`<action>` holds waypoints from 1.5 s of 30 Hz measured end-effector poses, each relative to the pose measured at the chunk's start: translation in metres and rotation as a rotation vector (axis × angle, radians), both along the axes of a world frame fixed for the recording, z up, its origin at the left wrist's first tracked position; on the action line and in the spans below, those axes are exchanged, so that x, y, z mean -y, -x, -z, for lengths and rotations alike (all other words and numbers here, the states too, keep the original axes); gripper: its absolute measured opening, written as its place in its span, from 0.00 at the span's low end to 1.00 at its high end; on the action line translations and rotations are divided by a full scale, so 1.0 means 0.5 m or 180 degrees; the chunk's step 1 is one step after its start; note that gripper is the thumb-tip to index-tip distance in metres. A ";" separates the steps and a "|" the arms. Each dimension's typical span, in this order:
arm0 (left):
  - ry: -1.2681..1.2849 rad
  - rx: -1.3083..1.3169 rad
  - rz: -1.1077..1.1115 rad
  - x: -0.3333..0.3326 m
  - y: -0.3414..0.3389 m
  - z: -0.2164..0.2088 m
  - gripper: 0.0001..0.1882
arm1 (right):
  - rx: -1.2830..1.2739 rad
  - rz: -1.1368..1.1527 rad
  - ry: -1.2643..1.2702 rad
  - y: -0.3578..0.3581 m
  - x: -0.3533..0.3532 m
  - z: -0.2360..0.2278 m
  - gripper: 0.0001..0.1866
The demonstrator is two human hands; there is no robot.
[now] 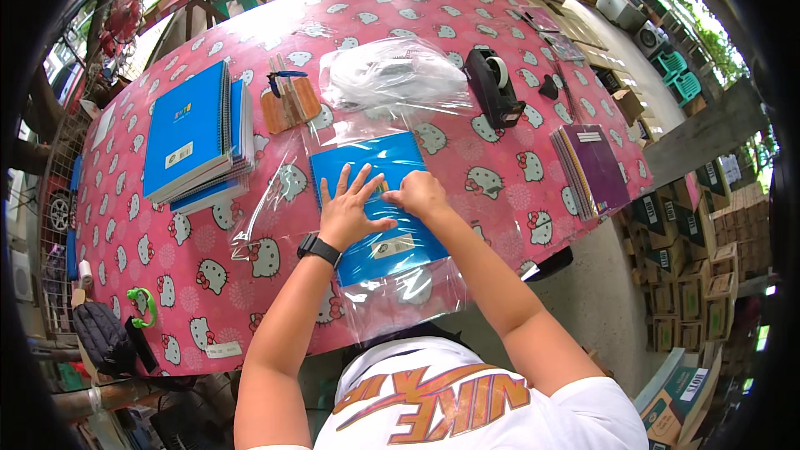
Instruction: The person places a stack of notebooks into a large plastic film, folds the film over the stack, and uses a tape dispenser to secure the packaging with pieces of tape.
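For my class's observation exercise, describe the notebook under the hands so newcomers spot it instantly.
Find the pink table and, at its near side, the left hand and right hand. Beneath them lies a blue notebook; unlike the blue stack at left, it lies singly amid clear film.

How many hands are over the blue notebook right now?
2: the left hand, spread across its left and middle; the right hand, curled at its right side. Both show plainly, though they hide part of the blue notebook.
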State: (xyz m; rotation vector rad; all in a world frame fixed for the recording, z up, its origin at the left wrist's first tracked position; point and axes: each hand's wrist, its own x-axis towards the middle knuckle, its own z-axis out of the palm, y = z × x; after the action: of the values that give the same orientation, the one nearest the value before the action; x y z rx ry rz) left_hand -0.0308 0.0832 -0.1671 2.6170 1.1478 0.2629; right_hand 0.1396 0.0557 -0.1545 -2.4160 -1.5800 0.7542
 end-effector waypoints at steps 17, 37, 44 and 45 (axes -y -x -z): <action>0.2250 0.3215 -0.1934 0.106 0.120 0.135 0.42 | -0.2217 0.0793 -0.1262 -0.030 0.227 0.071 0.21; 0.2084 0.2799 -0.1708 0.245 0.124 0.071 0.50 | -0.2880 0.0606 -0.0763 -0.064 0.319 0.071 0.21; 0.2240 0.3941 -0.1391 0.005 0.102 0.080 0.33 | -0.2596 0.0775 -0.1954 -0.130 0.032 0.081 0.20; 0.2220 0.3980 -0.1385 -0.039 0.101 0.098 0.33 | -0.2971 0.0825 -0.2159 -0.122 -0.015 0.102 0.20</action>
State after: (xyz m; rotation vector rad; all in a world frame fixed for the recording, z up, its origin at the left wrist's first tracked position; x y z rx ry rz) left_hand -0.0814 0.1025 -0.2159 1.1374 0.9784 1.1191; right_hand 0.2008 0.0632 -0.2057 -1.3953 -0.8986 0.8995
